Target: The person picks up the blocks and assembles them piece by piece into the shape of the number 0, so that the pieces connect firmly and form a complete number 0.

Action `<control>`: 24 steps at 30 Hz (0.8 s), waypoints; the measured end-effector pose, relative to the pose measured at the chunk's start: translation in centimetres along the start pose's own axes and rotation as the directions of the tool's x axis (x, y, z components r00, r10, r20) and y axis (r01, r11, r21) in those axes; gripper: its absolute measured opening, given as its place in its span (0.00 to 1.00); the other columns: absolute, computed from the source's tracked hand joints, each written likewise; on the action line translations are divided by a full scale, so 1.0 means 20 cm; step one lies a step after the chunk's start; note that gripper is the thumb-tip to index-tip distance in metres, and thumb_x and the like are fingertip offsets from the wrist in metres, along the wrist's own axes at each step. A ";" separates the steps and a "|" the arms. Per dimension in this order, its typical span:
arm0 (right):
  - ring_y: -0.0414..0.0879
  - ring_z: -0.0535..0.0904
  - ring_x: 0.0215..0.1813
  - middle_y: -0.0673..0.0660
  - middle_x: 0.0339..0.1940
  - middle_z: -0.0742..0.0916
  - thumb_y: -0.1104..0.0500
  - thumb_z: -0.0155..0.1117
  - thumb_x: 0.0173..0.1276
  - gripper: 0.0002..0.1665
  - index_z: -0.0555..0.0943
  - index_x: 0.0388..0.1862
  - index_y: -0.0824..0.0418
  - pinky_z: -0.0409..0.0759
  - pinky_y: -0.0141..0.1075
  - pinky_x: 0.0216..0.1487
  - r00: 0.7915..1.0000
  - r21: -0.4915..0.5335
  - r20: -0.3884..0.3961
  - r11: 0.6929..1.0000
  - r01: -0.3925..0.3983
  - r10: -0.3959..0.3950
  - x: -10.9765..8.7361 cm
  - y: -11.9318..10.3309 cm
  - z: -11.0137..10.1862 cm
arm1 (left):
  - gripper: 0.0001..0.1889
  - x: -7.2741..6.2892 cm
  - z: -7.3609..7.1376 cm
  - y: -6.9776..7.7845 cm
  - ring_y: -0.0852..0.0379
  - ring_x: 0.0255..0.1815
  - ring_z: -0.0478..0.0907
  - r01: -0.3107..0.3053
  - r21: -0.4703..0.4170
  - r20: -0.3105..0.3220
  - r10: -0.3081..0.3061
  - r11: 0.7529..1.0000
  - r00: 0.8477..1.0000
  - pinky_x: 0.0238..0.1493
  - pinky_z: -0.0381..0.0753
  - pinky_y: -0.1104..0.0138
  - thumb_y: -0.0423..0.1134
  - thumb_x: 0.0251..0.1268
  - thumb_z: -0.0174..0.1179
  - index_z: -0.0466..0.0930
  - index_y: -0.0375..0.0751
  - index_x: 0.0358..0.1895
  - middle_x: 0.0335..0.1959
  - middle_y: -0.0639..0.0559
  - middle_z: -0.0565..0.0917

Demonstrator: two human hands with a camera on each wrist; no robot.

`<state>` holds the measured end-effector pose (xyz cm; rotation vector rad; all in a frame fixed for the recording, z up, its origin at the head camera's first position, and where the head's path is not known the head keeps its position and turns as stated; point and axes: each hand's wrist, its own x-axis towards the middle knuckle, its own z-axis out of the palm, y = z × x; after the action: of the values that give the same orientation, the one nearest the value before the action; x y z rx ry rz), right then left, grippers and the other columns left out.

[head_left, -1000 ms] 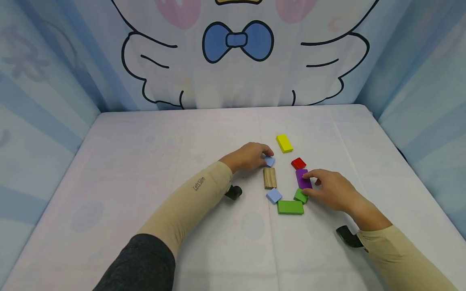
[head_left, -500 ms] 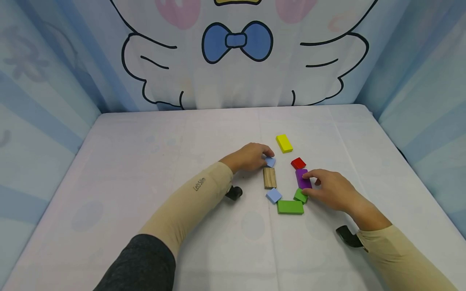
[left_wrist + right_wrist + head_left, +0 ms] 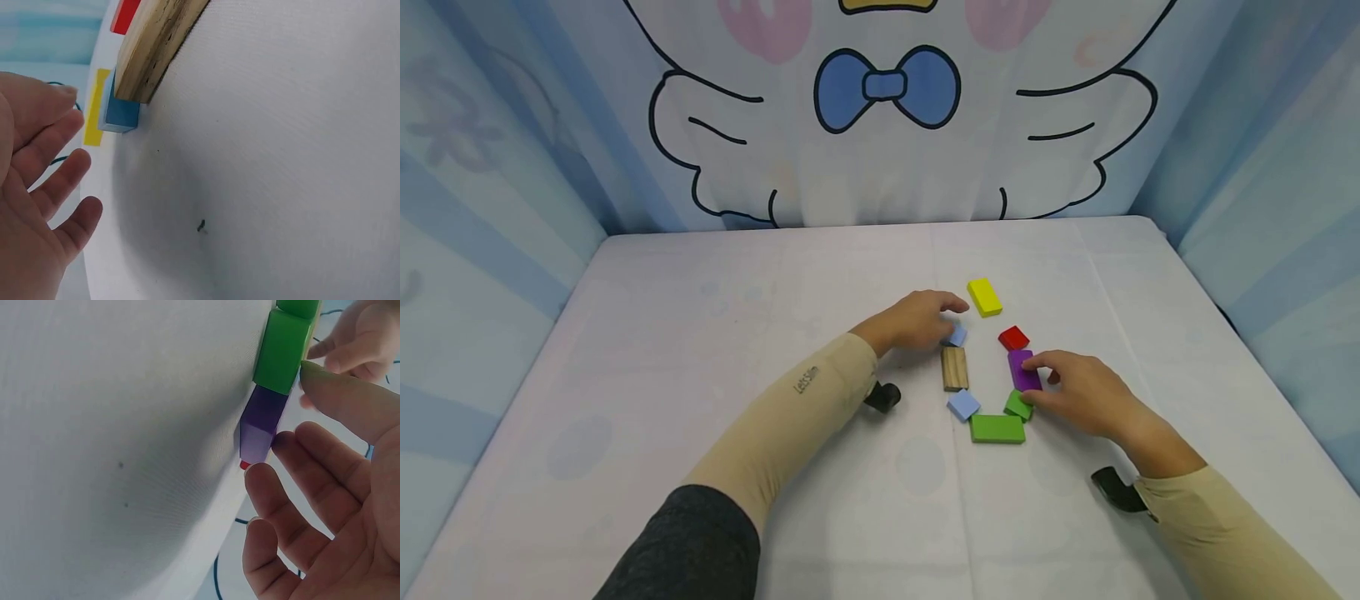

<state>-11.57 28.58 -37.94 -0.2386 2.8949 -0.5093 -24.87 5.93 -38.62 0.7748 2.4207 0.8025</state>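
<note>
Beside the far light-blue block, my left hand has its index finger stretched toward the yellow block. The left wrist view shows its fingers spread and apart from the blue block. My right hand lies over the right side of the arrangement, index fingertip at the purple block and thumb at the small green block. In the right wrist view the loosely bent fingers stand close to the purple block, the thumb at the green block's edge.
A wooden block, a second light-blue block, a long green block and a red block form the rest of the outline on the white tablecloth. A printed curtain stands behind the table.
My left fingers have come off the far blue block, and the index finger has straightened upward toward the yellow block. The right hand has stayed in place.
</note>
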 end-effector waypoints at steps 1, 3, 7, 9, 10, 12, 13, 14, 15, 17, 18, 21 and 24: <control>0.57 0.80 0.47 0.63 0.48 0.85 0.53 0.73 0.64 0.27 0.80 0.59 0.64 0.81 0.53 0.46 1.000 0.002 0.000 1.000 0.001 -0.001 0.00 0.00 0.00 | 0.22 0.01 0.00 0.00 0.55 0.70 0.67 -0.004 -0.002 -0.012 0.004 1.000 1.000 0.70 0.64 0.61 0.37 0.78 0.52 0.71 0.47 0.71 0.70 0.52 0.73; 0.57 0.80 0.47 0.63 0.48 0.85 0.53 0.73 0.64 0.27 0.80 0.59 0.64 0.81 0.53 0.47 1.000 0.003 -0.003 1.000 0.004 -0.004 0.00 0.00 -0.01 | 0.21 0.02 -0.01 0.01 0.55 0.70 0.67 -0.009 -0.001 -0.030 0.009 1.000 1.000 0.70 0.64 0.61 0.37 0.78 0.51 0.72 0.47 0.71 0.69 0.52 0.73; 0.57 0.80 0.47 0.63 0.48 0.85 0.53 0.73 0.64 0.27 0.81 0.59 0.64 0.81 0.53 0.47 1.000 0.002 -0.013 1.000 0.005 -0.005 0.00 0.01 -0.01 | 0.20 0.08 -0.01 0.03 0.55 0.70 0.67 -0.023 -0.002 -0.039 0.023 1.000 0.999 0.70 0.65 0.62 0.38 0.78 0.52 0.72 0.47 0.70 0.69 0.53 0.74; 0.57 0.80 0.47 0.63 0.48 0.85 0.53 0.73 0.64 0.27 0.81 0.58 0.64 0.81 0.53 0.47 1.000 0.005 -0.019 1.000 0.008 -0.008 0.00 0.01 -0.01 | 0.21 0.10 -0.01 0.04 0.55 0.70 0.67 -0.034 -0.004 -0.036 0.034 0.999 0.999 0.70 0.65 0.63 0.38 0.78 0.52 0.72 0.47 0.70 0.69 0.52 0.73; 0.57 0.80 0.47 0.63 0.48 0.85 0.53 0.73 0.64 0.27 0.81 0.58 0.64 0.81 0.54 0.48 1.000 0.006 -0.021 1.000 0.010 -0.010 0.00 0.01 -0.01 | 0.21 0.11 -0.01 0.05 0.55 0.69 0.67 -0.041 -0.006 -0.036 0.040 0.999 0.999 0.69 0.65 0.63 0.38 0.78 0.52 0.72 0.47 0.70 0.69 0.52 0.73; 0.57 0.80 0.47 0.63 0.49 0.85 0.54 0.73 0.64 0.26 0.81 0.58 0.64 0.81 0.53 0.48 1.000 0.012 -0.024 1.000 0.014 -0.014 0.00 0.02 -0.01 | 0.21 0.13 -0.01 0.06 0.55 0.69 0.67 -0.048 -0.012 -0.039 0.047 0.999 0.998 0.69 0.65 0.63 0.38 0.77 0.53 0.72 0.47 0.70 0.69 0.52 0.73; 0.57 0.80 0.47 0.63 0.49 0.85 0.54 0.73 0.64 0.26 0.81 0.58 0.64 0.81 0.53 0.48 1.000 0.014 -0.024 1.000 0.014 -0.013 0.00 0.01 -0.01 | 0.21 0.14 -0.01 0.06 0.55 0.69 0.67 -0.042 -0.012 -0.041 0.042 0.999 0.998 0.69 0.66 0.63 0.38 0.77 0.53 0.72 0.48 0.70 0.69 0.52 0.73; 0.57 0.80 0.47 0.63 0.49 0.85 0.53 0.73 0.64 0.26 0.81 0.58 0.64 0.81 0.53 0.48 1.000 0.016 -0.022 1.000 0.013 -0.012 0.00 0.01 -0.01 | 0.21 0.15 -0.01 0.06 0.55 0.69 0.67 -0.040 -0.010 -0.045 0.039 0.999 0.998 0.69 0.65 0.63 0.38 0.77 0.53 0.72 0.48 0.70 0.69 0.53 0.73; 0.57 0.80 0.47 0.63 0.49 0.85 0.53 0.73 0.64 0.26 0.81 0.59 0.64 0.81 0.53 0.48 1.000 0.019 -0.020 1.000 0.011 -0.011 -0.01 0.01 0.00 | 0.22 0.16 -0.01 0.07 0.55 0.70 0.67 -0.036 -0.008 -0.050 0.035 0.999 0.998 0.69 0.65 0.63 0.38 0.77 0.54 0.72 0.48 0.71 0.69 0.53 0.73; 0.57 0.80 0.47 0.63 0.49 0.85 0.53 0.73 0.64 0.27 0.81 0.59 0.63 0.81 0.52 0.47 1.000 0.022 -0.015 1.000 0.010 -0.009 -0.01 0.01 0.00 | 0.22 0.17 -0.02 0.07 0.56 0.70 0.67 -0.025 0.002 -0.062 0.025 1.000 0.998 0.70 0.65 0.64 0.37 0.77 0.54 0.71 0.49 0.71 0.69 0.55 0.73; 0.57 0.80 0.47 0.63 0.49 0.85 0.53 0.73 0.64 0.27 0.81 0.59 0.63 0.82 0.52 0.47 1.000 0.023 -0.014 1.000 0.009 -0.009 -0.01 0.01 -0.01 | 0.23 0.18 -0.03 0.08 0.56 0.70 0.67 -0.019 0.007 -0.067 0.020 1.000 0.998 0.70 0.64 0.65 0.37 0.77 0.54 0.71 0.49 0.71 0.70 0.55 0.73; 0.57 0.80 0.47 0.62 0.48 0.85 0.53 0.73 0.64 0.27 0.81 0.59 0.63 0.82 0.52 0.46 1.000 0.021 -0.016 1.000 0.011 -0.011 -0.01 0.01 0.00 | 0.23 0.20 -0.05 0.08 0.56 0.70 0.66 -0.013 0.011 -0.083 0.014 1.000 0.996 0.70 0.64 0.65 0.36 0.76 0.54 0.70 0.50 0.72 0.70 0.56 0.73; 0.57 0.80 0.46 0.62 0.47 0.85 0.53 0.73 0.64 0.26 0.81 0.58 0.63 0.82 0.52 0.46 1.000 0.019 -0.021 1.000 0.014 -0.014 -0.01 0.01 0.00 | 0.23 0.23 -0.06 0.09 0.56 0.70 0.66 0.000 0.002 -0.085 0.000 1.000 0.996 0.70 0.63 0.64 0.36 0.76 0.54 0.70 0.50 0.72 0.70 0.55 0.72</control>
<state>-11.42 28.73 -38.04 -0.2522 2.9087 -0.5445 -28.20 9.55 -37.74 0.7555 2.4961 0.8493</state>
